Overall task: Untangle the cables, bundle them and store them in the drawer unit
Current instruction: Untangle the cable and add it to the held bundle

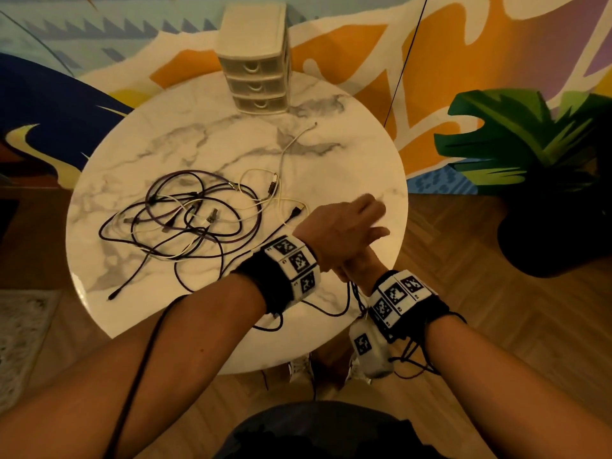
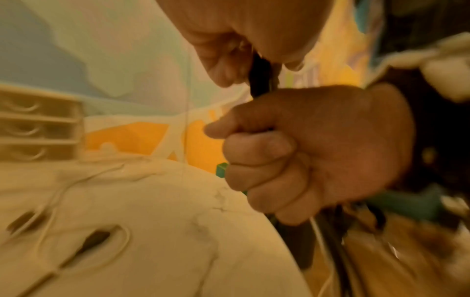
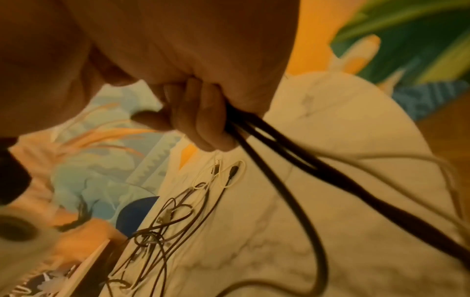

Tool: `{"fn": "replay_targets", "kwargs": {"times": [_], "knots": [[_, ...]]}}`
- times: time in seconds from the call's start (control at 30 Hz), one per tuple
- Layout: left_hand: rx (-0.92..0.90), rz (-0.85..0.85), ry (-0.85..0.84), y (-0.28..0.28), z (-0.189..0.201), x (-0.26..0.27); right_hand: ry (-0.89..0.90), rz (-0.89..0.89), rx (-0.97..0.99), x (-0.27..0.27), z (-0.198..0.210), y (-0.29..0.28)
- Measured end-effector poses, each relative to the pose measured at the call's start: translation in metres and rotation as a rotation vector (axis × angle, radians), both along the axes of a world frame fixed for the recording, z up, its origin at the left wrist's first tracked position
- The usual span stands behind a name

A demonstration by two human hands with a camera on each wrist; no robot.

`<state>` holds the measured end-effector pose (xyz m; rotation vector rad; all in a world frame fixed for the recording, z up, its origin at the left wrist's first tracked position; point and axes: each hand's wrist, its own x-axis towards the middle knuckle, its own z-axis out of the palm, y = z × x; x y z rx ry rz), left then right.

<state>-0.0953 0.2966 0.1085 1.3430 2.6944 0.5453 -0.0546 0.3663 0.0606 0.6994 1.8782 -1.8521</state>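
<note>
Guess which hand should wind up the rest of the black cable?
Left, probably. The right hand is a fist around the black cable loops, keeping them together. The left hand sits above it, pinching that cable, on the side where the loose part lies on the table.

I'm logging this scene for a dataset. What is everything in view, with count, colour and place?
Table: one, white marble, round, centre.
Drawer unit: one, cream, three drawers, table's far edge.
Cable tangle: several, dark and white, table's left.
Black cable: one, looped, in both hands.
Plant: one, green, dark pot, floor right.
Wristbands: two, black with white tags.
Left hand: grips the black cable.
Right hand: fist round the cable.
</note>
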Motion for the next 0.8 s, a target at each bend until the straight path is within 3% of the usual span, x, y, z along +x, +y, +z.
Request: {"fn": "replay_targets", "kwargs": {"times": [0.07,0.13,0.17,0.27,0.33,0.47,0.57,0.7,0.73,0.8], "knots": [[0.167,0.194,-0.248,-0.013,0.007,-0.005,0.075,-0.134,-0.127,-0.004,0.001,0.001],[0.230,0.296,-0.223,-0.037,-0.004,-0.010,0.078,-0.270,-0.173,-0.005,0.003,0.008],[0.097,0.294,-0.208,-0.052,-0.016,-0.009,0.079,-0.320,-0.202,-0.007,0.002,0.012],[-0.582,0.116,-0.205,-0.101,-0.072,0.017,0.090,-0.386,-0.340,-0.013,0.004,0.028],[-0.740,0.138,-0.306,-0.132,-0.101,0.038,0.103,-0.411,-0.440,-0.017,0.005,0.035],[-0.720,0.220,-0.222,-0.158,-0.114,0.049,0.120,-0.581,-0.433,-0.021,-0.002,0.035],[-0.584,0.437,-0.170,-0.167,-0.101,0.036,0.126,-0.821,-0.124,-0.018,0.001,0.038],[-0.328,0.766,-0.401,-0.152,-0.076,0.003,0.264,-0.660,0.103,-0.011,0.014,0.014],[-0.271,0.782,-0.408,-0.139,-0.067,-0.002,0.329,-0.564,0.138,-0.010,0.016,0.002],[-0.208,0.729,-0.311,-0.105,-0.046,-0.002,0.318,-0.210,0.228,-0.005,0.015,-0.020]]}}
